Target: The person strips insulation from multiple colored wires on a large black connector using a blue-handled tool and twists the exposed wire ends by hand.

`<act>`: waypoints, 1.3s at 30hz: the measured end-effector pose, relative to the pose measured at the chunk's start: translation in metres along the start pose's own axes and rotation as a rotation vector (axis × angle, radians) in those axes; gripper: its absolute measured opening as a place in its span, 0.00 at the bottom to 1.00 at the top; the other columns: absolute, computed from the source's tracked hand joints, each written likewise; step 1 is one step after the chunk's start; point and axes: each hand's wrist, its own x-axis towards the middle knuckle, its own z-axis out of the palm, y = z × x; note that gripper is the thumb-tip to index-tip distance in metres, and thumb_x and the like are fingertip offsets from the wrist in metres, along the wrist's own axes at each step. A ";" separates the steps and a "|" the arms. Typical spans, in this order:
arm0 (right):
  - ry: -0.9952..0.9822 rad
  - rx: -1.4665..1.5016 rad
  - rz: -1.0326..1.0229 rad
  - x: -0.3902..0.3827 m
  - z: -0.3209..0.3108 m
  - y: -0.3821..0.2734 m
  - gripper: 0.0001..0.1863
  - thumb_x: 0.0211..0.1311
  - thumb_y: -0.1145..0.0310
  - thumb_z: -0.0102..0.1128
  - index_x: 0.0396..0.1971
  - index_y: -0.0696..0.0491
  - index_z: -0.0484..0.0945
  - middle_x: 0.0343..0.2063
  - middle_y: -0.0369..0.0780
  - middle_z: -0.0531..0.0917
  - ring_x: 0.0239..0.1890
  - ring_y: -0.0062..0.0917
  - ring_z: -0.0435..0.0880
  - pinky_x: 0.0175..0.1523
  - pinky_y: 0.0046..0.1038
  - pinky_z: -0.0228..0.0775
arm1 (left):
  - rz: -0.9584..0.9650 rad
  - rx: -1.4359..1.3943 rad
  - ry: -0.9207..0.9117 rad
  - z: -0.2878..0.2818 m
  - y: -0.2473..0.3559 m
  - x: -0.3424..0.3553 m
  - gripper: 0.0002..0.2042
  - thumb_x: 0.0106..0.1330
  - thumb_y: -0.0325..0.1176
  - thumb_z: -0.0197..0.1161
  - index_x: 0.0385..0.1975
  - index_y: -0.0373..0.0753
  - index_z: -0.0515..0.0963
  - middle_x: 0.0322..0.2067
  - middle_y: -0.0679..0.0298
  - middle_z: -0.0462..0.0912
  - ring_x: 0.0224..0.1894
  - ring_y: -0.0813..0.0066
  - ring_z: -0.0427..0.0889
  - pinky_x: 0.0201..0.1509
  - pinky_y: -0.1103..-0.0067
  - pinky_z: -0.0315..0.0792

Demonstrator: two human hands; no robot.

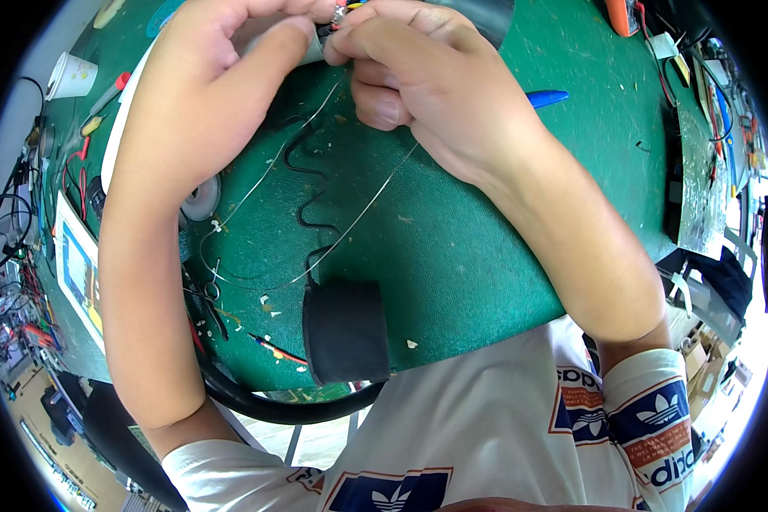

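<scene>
At the top edge, both hands meet over a small bundle of coloured wires with a shiny metal bit among them. My left hand is closed, its fingertips on the wires and its thumb along a pale rounded edge. My right hand pinches beside the wires, thumb and forefinger together, the other fingers curled; what is between them is hidden. A thin silvery wire loops down over the table, both visible ends running up to my right hand. Behind that hand lies a dark rounded object.
On the green table stands a black cylinder with a wavy black cable. Small pliers, a spool and a thin pointed tool lie leftward. A paper cup, blue pen and orange meter sit farther off.
</scene>
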 end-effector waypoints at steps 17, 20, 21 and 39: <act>0.081 0.021 -0.066 -0.001 0.003 -0.004 0.07 0.69 0.75 0.55 0.29 0.57 0.77 0.18 0.33 0.68 0.16 0.19 0.64 0.24 0.23 0.57 | 0.240 0.014 0.129 0.014 -0.014 -0.002 0.12 0.53 0.20 0.72 0.38 0.34 0.86 0.50 0.46 0.80 0.53 0.48 0.81 0.57 0.69 0.74; 0.083 0.017 -0.089 -0.001 0.005 -0.006 0.07 0.68 0.76 0.54 0.28 0.56 0.76 0.16 0.32 0.66 0.16 0.19 0.63 0.25 0.24 0.57 | 0.264 0.085 0.164 0.015 -0.016 -0.004 0.12 0.53 0.21 0.73 0.39 0.35 0.86 0.51 0.45 0.80 0.54 0.47 0.81 0.57 0.68 0.74; 0.091 0.006 -0.095 -0.002 0.006 -0.006 0.07 0.68 0.76 0.54 0.28 0.56 0.76 0.16 0.32 0.66 0.16 0.19 0.62 0.25 0.24 0.56 | 0.269 0.103 0.175 0.015 -0.016 -0.004 0.12 0.53 0.22 0.73 0.39 0.35 0.87 0.51 0.44 0.80 0.54 0.46 0.81 0.57 0.67 0.74; 0.147 -0.029 -0.096 -0.005 0.014 -0.015 0.07 0.67 0.75 0.53 0.27 0.55 0.75 0.15 0.33 0.66 0.15 0.21 0.63 0.25 0.26 0.57 | 0.286 0.131 0.204 0.016 -0.012 -0.004 0.08 0.59 0.28 0.69 0.39 0.38 0.87 0.51 0.41 0.81 0.54 0.41 0.79 0.60 0.62 0.71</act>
